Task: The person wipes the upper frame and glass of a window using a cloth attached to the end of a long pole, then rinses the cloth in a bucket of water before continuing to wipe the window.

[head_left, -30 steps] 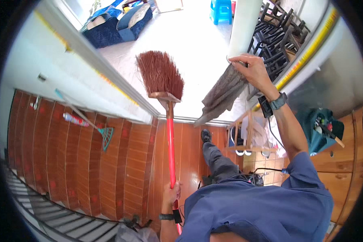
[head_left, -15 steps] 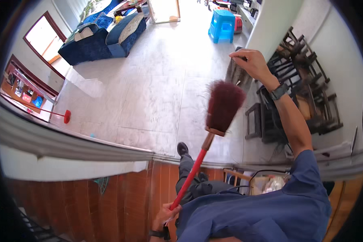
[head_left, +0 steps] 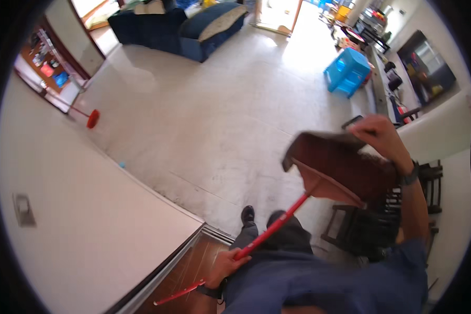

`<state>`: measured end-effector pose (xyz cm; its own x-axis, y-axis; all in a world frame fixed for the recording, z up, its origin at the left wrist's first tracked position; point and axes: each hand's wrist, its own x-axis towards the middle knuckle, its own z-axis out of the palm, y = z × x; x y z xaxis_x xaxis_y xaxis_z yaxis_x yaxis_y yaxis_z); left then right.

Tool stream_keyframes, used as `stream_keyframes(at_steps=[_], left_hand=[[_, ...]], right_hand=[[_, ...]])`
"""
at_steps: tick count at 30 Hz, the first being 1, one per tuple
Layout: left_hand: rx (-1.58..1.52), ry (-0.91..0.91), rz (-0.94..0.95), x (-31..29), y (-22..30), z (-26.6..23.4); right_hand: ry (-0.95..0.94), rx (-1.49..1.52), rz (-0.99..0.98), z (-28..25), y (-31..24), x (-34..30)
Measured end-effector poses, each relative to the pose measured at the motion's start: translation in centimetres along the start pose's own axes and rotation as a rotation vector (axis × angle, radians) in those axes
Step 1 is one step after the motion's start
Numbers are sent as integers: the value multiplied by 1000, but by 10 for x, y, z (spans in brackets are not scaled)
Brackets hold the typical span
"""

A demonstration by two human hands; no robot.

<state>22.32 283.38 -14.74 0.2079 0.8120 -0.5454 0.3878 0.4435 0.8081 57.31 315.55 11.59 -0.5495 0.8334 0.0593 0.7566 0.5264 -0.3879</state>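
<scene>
My left hand [head_left: 228,268] is wrapped round the red handle of a broom [head_left: 269,229], low in front of my body. The handle slants up to the right, and its end sticks out below my wrist. The broom's wide maroon bristle head [head_left: 345,166] is raised at the right, blurred by motion. Behind and against the bristles shows a dark brown dustpan [head_left: 300,145], partly hidden. My right hand [head_left: 379,137], fingers closed, grips it at the upper right, where a black end pokes out beyond the fingers.
Dark wooden stools [head_left: 369,230] are stacked at the right, close to my right arm. A blue plastic stool [head_left: 348,70] stands farther off. At the left are a white wall [head_left: 89,209] and a red broom [head_left: 93,119]; a blue sofa [head_left: 204,39] is at the back.
My view has turned and I have moved toward the pale floor. The broom head has swung right and tilted over, now against the dustpan. My right hand is lower and farther right.
</scene>
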Motion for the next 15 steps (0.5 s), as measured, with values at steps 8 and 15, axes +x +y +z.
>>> stream_keyframes(at_steps=[8,15], left_hand=[[-91,340,-78,96,83,-69],[-94,552,-243,185,101,-143]], right_hand=[[-84,178,-100,6,33,232],[-184,204,-460,53,41,437]])
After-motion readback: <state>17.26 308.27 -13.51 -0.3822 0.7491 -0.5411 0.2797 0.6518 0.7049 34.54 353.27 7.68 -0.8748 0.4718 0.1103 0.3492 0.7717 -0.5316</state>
